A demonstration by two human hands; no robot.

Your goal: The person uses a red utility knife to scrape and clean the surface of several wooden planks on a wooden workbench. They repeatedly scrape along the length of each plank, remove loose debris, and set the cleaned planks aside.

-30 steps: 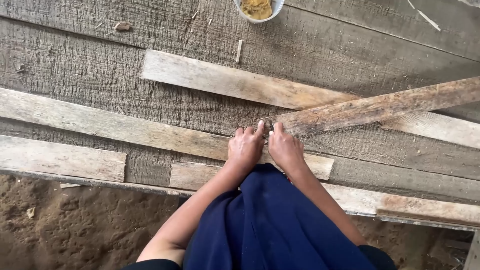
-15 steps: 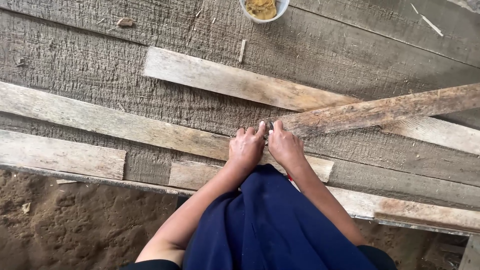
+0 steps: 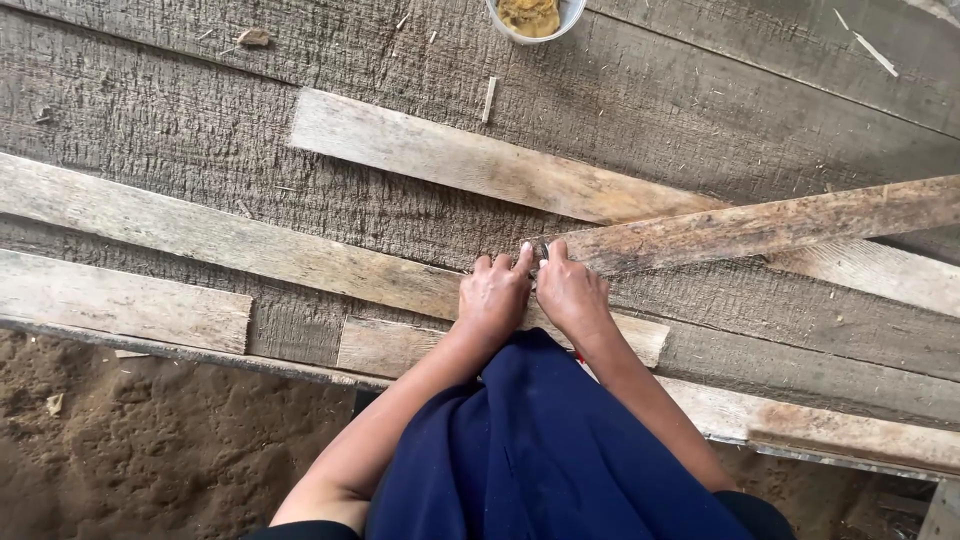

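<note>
A broad weathered plank floor (image 3: 180,120) fills most of the view, with bare sandy ground (image 3: 130,450) below its near edge. Several pale wooden slats lie loose on it. The long slat (image 3: 230,245) runs from the left edge down toward the hands; an upper slat (image 3: 480,165) slants above it; a short board (image 3: 110,300) sits at the left near the floor's edge. A darker, rougher batten (image 3: 760,225) comes in from the right edge, and its near end lies right at the fingertips.

Both forearms reach forward from a dark blue garment (image 3: 540,450), close together and nearly parallel. The left hand (image 3: 493,298) lies palm down on the long slat, fingers stretched forward and together. The right hand (image 3: 570,295) lies beside it, touching or nearly touching it, with its forefinger on the end of the batten. Neither hand is closed around anything; both are flat and pressing, and whether a small object sits between the forefingers is too tiny to tell.

At the top edge stands a white bowl (image 3: 560,22) holding yellowish stuff, well apart from the hands. A small wood chip (image 3: 488,100) lies below it.

Compared with a second ago, the hands, slats and batten lie in the same places; only the camera has shifted slightly.
</note>
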